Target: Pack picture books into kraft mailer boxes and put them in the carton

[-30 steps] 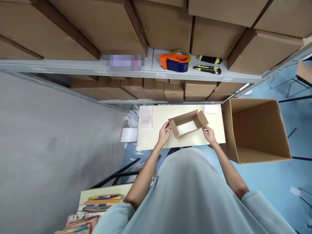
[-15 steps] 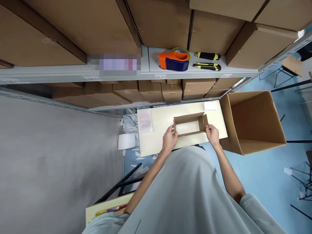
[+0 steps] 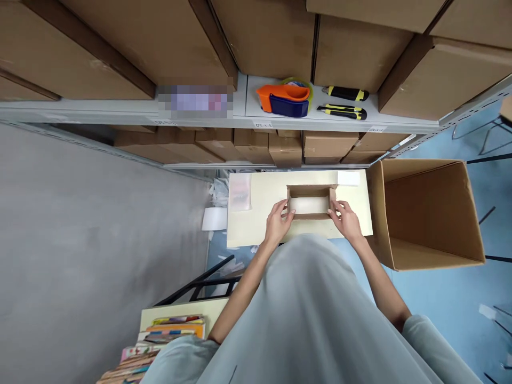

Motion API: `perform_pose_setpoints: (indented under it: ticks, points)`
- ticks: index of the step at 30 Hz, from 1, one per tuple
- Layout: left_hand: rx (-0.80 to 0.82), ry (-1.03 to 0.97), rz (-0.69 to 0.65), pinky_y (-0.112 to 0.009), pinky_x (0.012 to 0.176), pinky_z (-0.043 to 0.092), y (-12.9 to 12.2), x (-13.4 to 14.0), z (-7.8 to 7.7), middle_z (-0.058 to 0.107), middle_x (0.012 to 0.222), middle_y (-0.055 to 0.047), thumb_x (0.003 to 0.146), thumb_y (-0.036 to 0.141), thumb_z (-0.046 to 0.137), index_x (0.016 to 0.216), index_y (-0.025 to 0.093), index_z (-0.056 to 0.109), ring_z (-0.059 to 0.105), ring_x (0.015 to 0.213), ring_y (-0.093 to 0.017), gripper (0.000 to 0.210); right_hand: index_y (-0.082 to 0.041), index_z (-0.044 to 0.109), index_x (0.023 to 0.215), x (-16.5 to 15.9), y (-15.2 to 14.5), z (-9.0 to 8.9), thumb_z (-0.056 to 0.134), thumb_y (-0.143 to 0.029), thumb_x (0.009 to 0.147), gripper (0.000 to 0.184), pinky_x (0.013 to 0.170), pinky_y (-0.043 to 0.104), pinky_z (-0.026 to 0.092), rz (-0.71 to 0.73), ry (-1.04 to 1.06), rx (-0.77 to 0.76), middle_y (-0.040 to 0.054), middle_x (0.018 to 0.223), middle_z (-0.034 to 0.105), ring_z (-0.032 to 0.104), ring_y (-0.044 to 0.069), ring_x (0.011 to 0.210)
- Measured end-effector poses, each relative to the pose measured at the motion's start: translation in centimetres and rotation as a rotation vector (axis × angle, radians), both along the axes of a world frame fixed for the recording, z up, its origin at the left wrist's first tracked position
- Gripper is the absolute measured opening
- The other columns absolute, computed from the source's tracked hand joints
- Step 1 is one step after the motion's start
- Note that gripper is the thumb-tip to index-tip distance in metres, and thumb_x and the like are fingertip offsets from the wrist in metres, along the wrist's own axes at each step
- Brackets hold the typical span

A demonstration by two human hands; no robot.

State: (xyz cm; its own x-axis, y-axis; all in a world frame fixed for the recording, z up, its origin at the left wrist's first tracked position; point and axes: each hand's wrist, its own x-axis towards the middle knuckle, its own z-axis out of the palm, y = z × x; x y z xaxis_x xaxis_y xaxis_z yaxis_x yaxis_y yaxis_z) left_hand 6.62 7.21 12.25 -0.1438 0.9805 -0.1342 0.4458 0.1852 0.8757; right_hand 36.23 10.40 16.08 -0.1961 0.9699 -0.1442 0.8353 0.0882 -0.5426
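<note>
A small cardboard box (image 3: 309,190) sits on the pale tabletop (image 3: 256,229), its top open and a white surface showing inside. My left hand (image 3: 278,221) grips its left end, thumb at the near corner and fingers along the outer side. At the opposite end my right hand (image 3: 344,220) pinches the right wall near the front corner, thumb and fingers on either side of the cardboard.
A large open carton (image 3: 434,213) stands right of the table. Above, a shelf holds big boxes, an orange-and-blue tape dispenser (image 3: 286,100) and two utility knives (image 3: 344,110). A white packet (image 3: 348,178) and a clear bag (image 3: 240,192) lie on the table. Books (image 3: 172,333) are lower left.
The small box has been straightened and its right wall now stands more upright. My right hand has shifted slightly left, onto the wall. The view has turned a little.
</note>
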Motion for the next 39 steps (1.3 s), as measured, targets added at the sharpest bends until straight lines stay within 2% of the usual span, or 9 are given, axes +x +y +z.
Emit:
perform_pose_setpoints:
  ticks: [4, 7, 11, 16, 18, 22, 27, 31, 39]
  points:
    - [0.078, 0.13, -0.218, -0.051, 0.121, 0.058, -0.4, 0.0, 0.1, 0.068, 0.15, -0.013, 0.098, 0.056, 0.077, 0.149, 0.025, 0.068, 0.063, 0.145, -0.032, 0.061, -0.027, 0.069, 0.15, 0.9, 0.7, -0.4, 0.064, -0.063, 0.106, 0.057, 0.114, 0.059, 0.06, 0.299, 0.02, 0.046, 0.0138, 0.16, 0.062, 0.062, 0.039, 0.14]
    - [0.088, 0.207, -0.309, -0.054, 0.125, 0.054, -0.3, -0.5, -0.3, 0.071, 0.148, -0.013, 0.097, 0.049, 0.081, 0.155, 0.026, 0.063, 0.059, 0.147, -0.034, 0.065, -0.025, 0.071, 0.147, 2.1, 1.4, -1.4, 0.065, -0.054, 0.107, 0.049, 0.118, 0.063, 0.056, 0.384, 0.089, 0.011, 0.0154, 0.145, 0.072, 0.062, 0.039, 0.138]
    - [0.087, 0.173, -0.21, -0.046, 0.109, 0.062, 1.1, -1.0, -1.5, 0.075, 0.133, -0.011, 0.106, 0.037, 0.069, 0.167, 0.028, 0.047, 0.071, 0.123, -0.026, 0.065, -0.026, 0.064, 0.152, 2.8, 3.0, -2.8, 0.057, -0.044, 0.11, 0.046, 0.107, 0.057, 0.063, 0.229, 0.192, -0.038, 0.0146, 0.131, 0.075, 0.069, 0.035, 0.126]
    - [0.051, 0.215, -0.1, -0.041, 0.097, 0.065, 4.3, -1.2, -1.8, 0.051, 0.16, -0.017, 0.096, 0.031, 0.076, 0.178, 0.029, 0.023, 0.071, 0.118, -0.024, 0.098, -0.028, 0.028, 0.176, 1.8, 5.9, -3.4, 0.071, -0.047, 0.099, 0.09, 0.09, 0.051, 0.067, -0.034, 0.17, -0.051, 0.0178, 0.148, 0.059, 0.07, 0.033, 0.117]
    - [0.043, 0.231, -0.171, -0.042, 0.106, 0.063, 5.2, -1.5, -1.4, 0.046, 0.166, -0.015, 0.094, 0.028, 0.078, 0.174, 0.031, 0.036, 0.069, 0.128, -0.027, 0.091, -0.031, 0.034, 0.172, 1.6, 6.6, -3.2, 0.072, -0.044, 0.097, 0.085, 0.09, 0.047, 0.066, 0.005, 0.197, -0.076, 0.0154, 0.151, 0.056, 0.071, 0.03, 0.115]
    - [0.004, 0.25, -0.262, -0.043, 0.117, 0.059, 5.2, -2.0, -1.0, 0.049, 0.169, -0.011, 0.097, 0.032, 0.076, 0.144, 0.028, 0.072, 0.07, 0.132, -0.029, 0.047, -0.029, 0.064, 0.144, 2.2, 6.2, -3.0, 0.067, -0.046, 0.101, 0.047, 0.092, 0.048, 0.066, 0.1, 0.146, -0.091, 0.0127, 0.153, 0.056, 0.073, 0.026, 0.103]
    - [-0.083, 0.089, -0.153, -0.039, 0.109, 0.064, 4.0, -1.0, -2.1, 0.063, 0.162, -0.009, 0.109, 0.041, 0.059, 0.145, 0.029, 0.072, 0.074, 0.129, -0.025, 0.04, -0.027, 0.063, 0.145, 2.1, 4.5, -4.1, 0.053, -0.054, 0.109, 0.046, 0.092, 0.043, 0.066, 0.051, 0.254, -0.134, 0.0133, 0.157, 0.061, 0.073, 0.025, 0.105]
    - [-0.088, 0.064, -0.017, -0.042, 0.114, 0.061, 3.9, 0.3, -2.5, 0.071, 0.155, -0.005, 0.11, 0.036, 0.057, 0.137, 0.03, 0.076, 0.078, 0.121, -0.023, 0.034, -0.027, 0.062, 0.147, 1.3, 4.3, -4.6, 0.05, -0.057, 0.11, 0.049, 0.089, 0.041, 0.063, -0.02, 0.25, -0.147, 0.0112, 0.141, 0.074, 0.075, 0.026, 0.099]
    - [-0.124, 0.053, 0.034, -0.041, 0.103, 0.065, 1.9, 0.1, -2.2, 0.068, 0.159, -0.005, 0.109, 0.04, 0.059, 0.134, 0.032, 0.079, 0.081, 0.115, -0.026, 0.033, -0.029, 0.063, 0.143, 0.0, 2.0, -3.9, 0.045, -0.063, 0.111, 0.05, 0.081, 0.04, 0.06, -0.053, 0.164, -0.151, 0.0073, 0.106, 0.08, 0.077, 0.029, 0.088]
